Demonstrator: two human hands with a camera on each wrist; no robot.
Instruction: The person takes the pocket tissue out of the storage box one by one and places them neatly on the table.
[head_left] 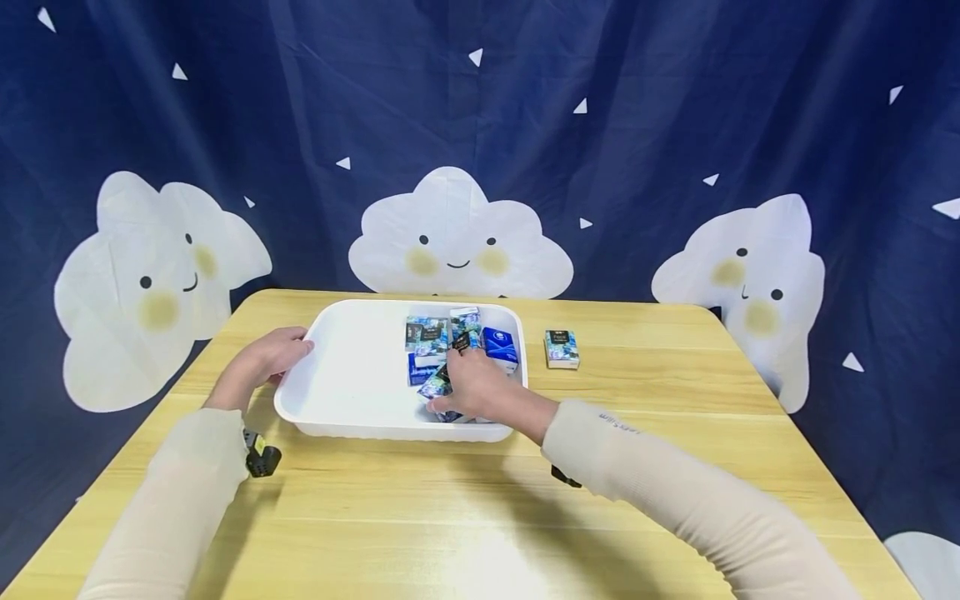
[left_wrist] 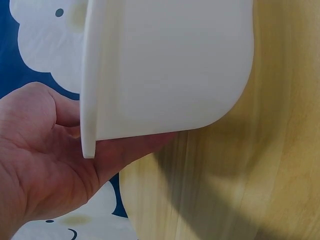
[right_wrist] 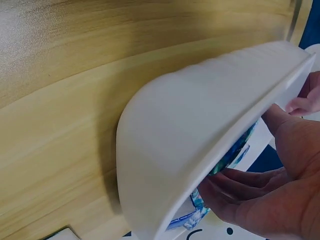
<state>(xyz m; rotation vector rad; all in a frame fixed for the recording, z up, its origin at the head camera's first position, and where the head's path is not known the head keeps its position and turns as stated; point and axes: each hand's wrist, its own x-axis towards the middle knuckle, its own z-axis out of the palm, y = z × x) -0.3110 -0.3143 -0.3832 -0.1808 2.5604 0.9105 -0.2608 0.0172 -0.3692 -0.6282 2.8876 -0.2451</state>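
A white plastic tray (head_left: 360,375) lies on the table with its long side across. My left hand (head_left: 276,354) grips its left end, the thumb at the rim and the fingers (left_wrist: 125,152) beneath, as the left wrist view shows. Inside the tray's right part lie several small blue packs (head_left: 498,343) and patterned ones (head_left: 431,333) with dark labels. My right hand (head_left: 480,383) reaches in over the front right, thumb and fingers around a patterned pack (right_wrist: 235,152). The hand and the tray wall hide much of that pack.
One patterned pack (head_left: 561,348) stands on the wooden table (head_left: 645,392) to the right of the tray. Behind the table hangs a dark blue curtain (head_left: 465,108) printed with white clouds. A small black device (head_left: 261,454) is strapped at the left wrist.
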